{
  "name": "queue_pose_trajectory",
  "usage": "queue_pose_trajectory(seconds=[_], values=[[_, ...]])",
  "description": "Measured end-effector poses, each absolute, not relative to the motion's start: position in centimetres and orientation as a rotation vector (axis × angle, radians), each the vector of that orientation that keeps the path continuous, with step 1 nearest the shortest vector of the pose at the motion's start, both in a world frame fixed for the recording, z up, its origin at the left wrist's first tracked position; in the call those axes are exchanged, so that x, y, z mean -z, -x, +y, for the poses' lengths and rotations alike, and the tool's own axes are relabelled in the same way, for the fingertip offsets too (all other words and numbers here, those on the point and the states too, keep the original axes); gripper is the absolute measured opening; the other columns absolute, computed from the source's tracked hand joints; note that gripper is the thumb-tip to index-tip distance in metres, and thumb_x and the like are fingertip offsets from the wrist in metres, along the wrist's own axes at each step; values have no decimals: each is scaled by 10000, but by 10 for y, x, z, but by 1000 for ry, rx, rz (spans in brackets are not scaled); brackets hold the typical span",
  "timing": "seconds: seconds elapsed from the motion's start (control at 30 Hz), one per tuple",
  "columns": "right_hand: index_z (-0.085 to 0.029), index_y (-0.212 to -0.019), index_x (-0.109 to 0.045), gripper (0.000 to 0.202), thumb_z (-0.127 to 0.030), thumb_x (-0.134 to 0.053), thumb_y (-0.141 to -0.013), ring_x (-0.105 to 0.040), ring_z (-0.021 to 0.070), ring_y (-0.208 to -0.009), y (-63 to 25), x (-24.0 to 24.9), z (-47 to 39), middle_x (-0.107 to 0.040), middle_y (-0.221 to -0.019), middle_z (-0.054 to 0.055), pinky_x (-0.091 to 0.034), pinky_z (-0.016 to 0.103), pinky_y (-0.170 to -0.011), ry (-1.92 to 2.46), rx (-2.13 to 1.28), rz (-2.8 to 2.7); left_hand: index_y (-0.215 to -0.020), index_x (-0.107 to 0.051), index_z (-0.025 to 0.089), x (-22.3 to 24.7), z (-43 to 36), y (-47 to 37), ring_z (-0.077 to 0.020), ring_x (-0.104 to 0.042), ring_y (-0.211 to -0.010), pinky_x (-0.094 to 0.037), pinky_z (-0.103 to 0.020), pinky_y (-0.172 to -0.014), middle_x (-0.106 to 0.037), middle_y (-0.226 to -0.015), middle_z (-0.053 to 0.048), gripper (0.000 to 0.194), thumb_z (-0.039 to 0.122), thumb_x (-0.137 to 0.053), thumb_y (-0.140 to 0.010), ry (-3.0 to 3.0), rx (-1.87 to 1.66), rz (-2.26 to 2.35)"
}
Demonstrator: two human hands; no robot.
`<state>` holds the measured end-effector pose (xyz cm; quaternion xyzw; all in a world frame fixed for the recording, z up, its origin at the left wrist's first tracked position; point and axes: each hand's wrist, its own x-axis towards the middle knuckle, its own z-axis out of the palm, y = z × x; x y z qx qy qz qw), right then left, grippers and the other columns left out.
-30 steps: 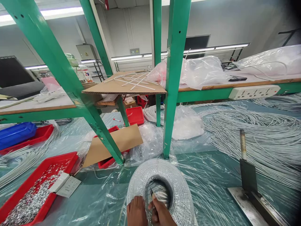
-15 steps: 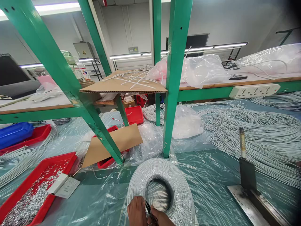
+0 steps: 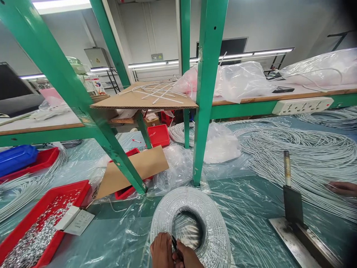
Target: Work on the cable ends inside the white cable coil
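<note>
Both hands, left hand (image 3: 161, 253) and right hand (image 3: 189, 257), pinching a thin dark tool (image 3: 174, 245) against the coiled grey-white wire bundle (image 3: 214, 230) on the plastic-covered tabletop (image 3: 119, 238).

White wire coil (image 3: 192, 217): many thin strands wound into a flat ring, lying flat on clear plastic sheeting over the green surface, near bottom centre of view. Open round hole in the middle, crinkled plastic showing through. Near edge partly covered by left hand (image 3: 161, 251) and right hand (image 3: 189, 257), both resting on the windings. Small dark tool (image 3: 174, 246), slim and pointed, pinched between the hands at the inner rim; type unclear.
</note>
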<state>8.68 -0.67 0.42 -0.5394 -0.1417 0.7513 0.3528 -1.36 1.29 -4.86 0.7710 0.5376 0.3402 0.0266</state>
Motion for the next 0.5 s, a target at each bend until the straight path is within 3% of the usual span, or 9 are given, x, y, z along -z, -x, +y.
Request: queue_pose_trajectory(seconds=[0.13,0.37,0.5], values=[[-88,-571,-404,496,-327,-141,-918,-239,40,-332,-80,7,-7,-268,-369,-17,-132,174,-414,1398,-1810,-509,-719,-534,140,45,12,12,-164,-392,-750,-239,-311,-705,-452,-767,-55,440,390,-214,-889,-2396,-1024,1626],[-120,-567,-354,447,-293,-132,-915,-217,55,-352,-70,5,-13,-246,-381,-21,-139,199,-423,1412,-1615,-585,-695,-508,144,45,14,16,-161,-394,-749,-235,-314,-727,-452,-749,-36,325,283,-279,-879,-2231,-929,1604],[-125,-600,-343,408,-279,-129,-911,-237,62,-386,-72,8,-17,-278,-438,-10,-164,203,-438,1405,-1584,-699,-728,-524,153,48,14,15,-171,-391,-779,-239,-319,-728,-460,-773,-43,410,370,-218,-894,-2290,-1029,1582]])
